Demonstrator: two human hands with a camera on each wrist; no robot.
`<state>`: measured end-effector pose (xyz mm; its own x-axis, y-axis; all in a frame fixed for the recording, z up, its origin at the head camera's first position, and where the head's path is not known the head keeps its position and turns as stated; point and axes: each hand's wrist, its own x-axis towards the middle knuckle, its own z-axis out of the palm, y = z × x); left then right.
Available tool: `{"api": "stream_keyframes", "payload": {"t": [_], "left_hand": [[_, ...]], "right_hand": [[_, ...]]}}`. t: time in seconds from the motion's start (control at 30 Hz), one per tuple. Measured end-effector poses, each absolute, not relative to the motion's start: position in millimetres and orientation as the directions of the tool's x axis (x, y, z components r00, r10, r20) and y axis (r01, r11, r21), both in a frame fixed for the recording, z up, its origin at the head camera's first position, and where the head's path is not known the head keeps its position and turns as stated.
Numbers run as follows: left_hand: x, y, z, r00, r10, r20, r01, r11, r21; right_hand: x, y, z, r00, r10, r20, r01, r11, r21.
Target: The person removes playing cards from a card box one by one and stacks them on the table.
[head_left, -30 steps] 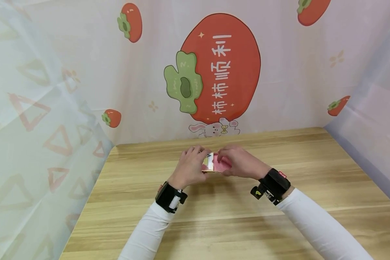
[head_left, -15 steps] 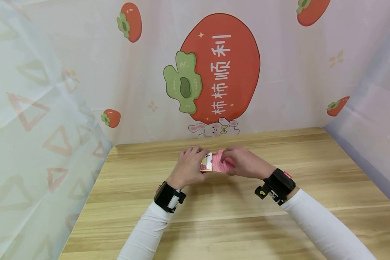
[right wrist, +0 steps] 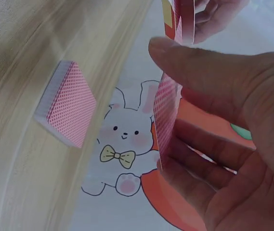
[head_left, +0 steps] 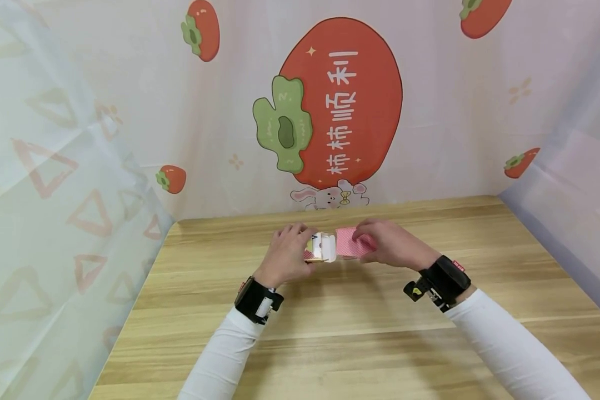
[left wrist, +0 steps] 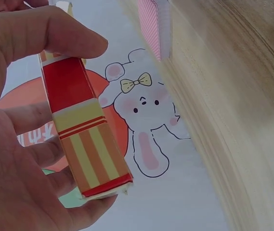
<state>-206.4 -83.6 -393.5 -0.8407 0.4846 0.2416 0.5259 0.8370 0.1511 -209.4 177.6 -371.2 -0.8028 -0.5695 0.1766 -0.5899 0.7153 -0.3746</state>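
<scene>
My left hand [head_left: 284, 255] grips a small card box between thumb and fingers; its striped orange, yellow and red side [left wrist: 91, 139] fills the left wrist view. In the head view the box's white flap [head_left: 329, 248] stands out on the right end, and a letter A shows on its face. My right hand [head_left: 395, 244] pinches a thin red-patterned playing card [right wrist: 165, 113] by its edges, apart from the box; whether it is a single card cannot be told. Below that hand, a deck of playing cards [right wrist: 74, 106] with white edges rests on the table.
A wooden table [head_left: 330, 328] lies under both arms. Behind it hangs a pale cloth [head_left: 430, 139] printed with persimmons and a rabbit, and similar cloth closes off both sides. Each wrist carries a black camera band [head_left: 445, 280].
My right hand has moved right and slightly away with red-patterned cards, opening a gap from the box. The white flap has come into sight. My left hand has shifted a little left.
</scene>
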Motion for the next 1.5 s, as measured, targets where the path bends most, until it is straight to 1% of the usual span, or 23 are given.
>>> {"api": "stream_keyframes", "payload": {"t": [0.27,0.57,0.87,1.13,1.3,1.5], "left_hand": [[-206,-84,-394,-0.850,0.470,0.237,0.513,0.840,0.174],[-205,-82,-394,-0.855,0.469,0.223,0.507,0.845,0.167],[-204,-82,-394,-0.852,0.473,0.223,0.511,0.845,0.156],[-204,-83,-393,-0.851,0.474,0.225,0.513,0.842,0.167],[-204,-84,-394,-0.850,0.474,0.228,0.513,0.843,0.161],[-203,-85,-393,-0.850,0.473,0.233,0.516,0.838,0.178]], "right_hand": [[-214,182,-373,-0.820,-0.493,0.291,-0.569,0.756,-0.323],[-222,176,-383,-0.869,-0.378,0.318,-0.474,0.819,-0.322],[-226,164,-396,-0.930,-0.237,0.280,-0.329,0.878,-0.349],[-229,152,-409,-0.968,-0.106,0.229,-0.198,0.881,-0.429],[-231,143,-419,-0.973,-0.041,0.226,-0.136,0.897,-0.421],[-233,135,-427,-0.964,-0.016,0.264,-0.123,0.911,-0.393]]}}
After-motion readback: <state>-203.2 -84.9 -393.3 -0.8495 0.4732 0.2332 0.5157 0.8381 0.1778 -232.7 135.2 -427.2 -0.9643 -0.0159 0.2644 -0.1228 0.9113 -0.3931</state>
